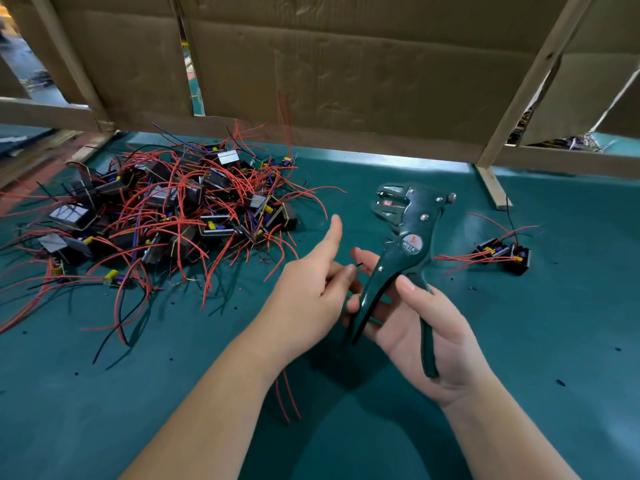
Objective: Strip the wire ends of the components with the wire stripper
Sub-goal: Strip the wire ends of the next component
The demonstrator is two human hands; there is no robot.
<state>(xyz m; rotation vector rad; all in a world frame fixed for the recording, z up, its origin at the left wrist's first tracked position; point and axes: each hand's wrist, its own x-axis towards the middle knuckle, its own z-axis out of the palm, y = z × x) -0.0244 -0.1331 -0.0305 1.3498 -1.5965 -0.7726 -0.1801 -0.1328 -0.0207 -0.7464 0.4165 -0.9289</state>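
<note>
Teal felt-like matting covers the bench (540,344). At its left lies a tangled pile of components (166,209): boxy black bodies with silvery faces, yellow fittings and long red and black leads. A few more components (502,252) sit well apart at the right. The right hand (426,327) has its grip curled round the dark green wire stripper (408,244), handles spread and toothed metal head pointing up. The left hand (311,292) has its grip curled and seems to pinch a thin black wire end (357,264) just beside the stripper. Creased brown cardboard (346,64) on wooden battens stands behind.
</note>
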